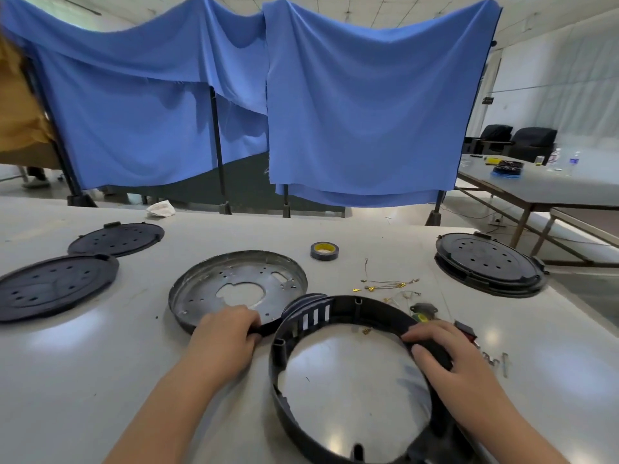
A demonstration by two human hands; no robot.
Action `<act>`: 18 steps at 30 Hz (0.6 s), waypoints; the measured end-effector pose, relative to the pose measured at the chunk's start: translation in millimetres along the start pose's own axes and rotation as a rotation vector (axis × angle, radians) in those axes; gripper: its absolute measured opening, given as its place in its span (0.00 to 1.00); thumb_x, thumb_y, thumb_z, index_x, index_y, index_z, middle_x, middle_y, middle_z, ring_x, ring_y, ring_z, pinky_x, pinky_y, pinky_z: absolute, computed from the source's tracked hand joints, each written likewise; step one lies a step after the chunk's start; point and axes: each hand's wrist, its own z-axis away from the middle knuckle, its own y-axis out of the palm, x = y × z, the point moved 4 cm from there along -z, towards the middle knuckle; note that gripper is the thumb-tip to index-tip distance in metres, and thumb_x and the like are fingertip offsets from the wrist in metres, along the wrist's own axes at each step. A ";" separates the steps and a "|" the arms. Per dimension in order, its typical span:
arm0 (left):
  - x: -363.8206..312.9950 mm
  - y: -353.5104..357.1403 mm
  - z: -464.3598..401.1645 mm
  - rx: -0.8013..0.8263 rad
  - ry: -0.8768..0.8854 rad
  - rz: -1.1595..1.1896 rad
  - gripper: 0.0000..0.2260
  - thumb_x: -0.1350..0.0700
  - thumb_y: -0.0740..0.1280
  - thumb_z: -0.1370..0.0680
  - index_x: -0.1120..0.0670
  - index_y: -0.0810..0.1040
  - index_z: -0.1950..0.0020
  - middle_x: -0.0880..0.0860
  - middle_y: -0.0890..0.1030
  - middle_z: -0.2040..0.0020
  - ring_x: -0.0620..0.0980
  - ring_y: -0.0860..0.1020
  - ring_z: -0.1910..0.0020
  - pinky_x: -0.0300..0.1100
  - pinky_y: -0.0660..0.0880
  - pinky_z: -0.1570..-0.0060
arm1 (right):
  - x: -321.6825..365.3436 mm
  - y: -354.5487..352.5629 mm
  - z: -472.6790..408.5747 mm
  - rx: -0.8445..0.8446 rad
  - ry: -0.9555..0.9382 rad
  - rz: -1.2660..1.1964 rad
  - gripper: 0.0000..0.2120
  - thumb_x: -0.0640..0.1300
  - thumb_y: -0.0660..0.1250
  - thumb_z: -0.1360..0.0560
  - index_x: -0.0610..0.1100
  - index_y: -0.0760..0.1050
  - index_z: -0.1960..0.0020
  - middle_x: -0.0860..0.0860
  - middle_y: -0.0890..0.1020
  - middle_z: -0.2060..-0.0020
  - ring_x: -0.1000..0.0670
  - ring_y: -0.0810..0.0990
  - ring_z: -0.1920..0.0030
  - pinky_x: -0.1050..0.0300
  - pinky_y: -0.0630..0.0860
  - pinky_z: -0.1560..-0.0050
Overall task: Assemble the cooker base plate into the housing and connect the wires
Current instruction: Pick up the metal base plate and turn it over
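Black ring housing [348, 373] sits on the white table [100, 380], just in front of the person. Metal base plate [239, 288] lies flat beside it, to its upper left, not yet inside. Left hand [224, 339] has fingers curled over the plate's near rim, gripping it. Right hand [445, 353] grips the housing's right wall, fingers together over the rim, thumb inside. Loose wires w/ gold terminals [388, 286] lie behind the housing, tape roll [324, 251] further back. 2 black lids [57, 286] at left, 1 more [489, 262] at right.
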 end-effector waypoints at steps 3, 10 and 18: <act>-0.3 -0.2 -0.6 -0.065 0.017 -0.002 0.06 0.50 0.65 0.22 0.48 0.78 0.48 0.45 0.78 0.51 0.49 0.77 0.49 0.43 0.72 0.50 | 3.0 -0.3 1.1 -0.002 -0.004 0.002 0.14 0.34 0.67 0.26 0.53 0.80 0.58 0.62 0.79 0.54 0.62 0.74 0.45 0.70 0.65 0.46; 1.4 -17.9 2.0 -0.275 0.027 0.110 0.03 0.58 0.70 0.24 0.57 0.82 0.53 0.49 0.75 0.61 0.52 0.75 0.61 0.47 0.72 0.60 | 1.9 -0.3 2.2 -0.011 0.016 0.000 0.14 0.34 0.67 0.26 0.53 0.80 0.58 0.65 0.78 0.53 0.63 0.74 0.46 0.75 0.65 0.47; -57.6 -54.2 27.7 -0.400 0.390 0.255 0.03 0.65 0.73 0.27 0.59 0.81 0.58 0.50 0.74 0.64 0.52 0.74 0.66 0.47 0.73 0.66 | 2.8 -1.8 2.2 -0.055 0.049 -0.095 0.10 0.40 0.66 0.24 0.56 0.80 0.55 0.63 0.79 0.54 0.64 0.77 0.48 0.73 0.68 0.50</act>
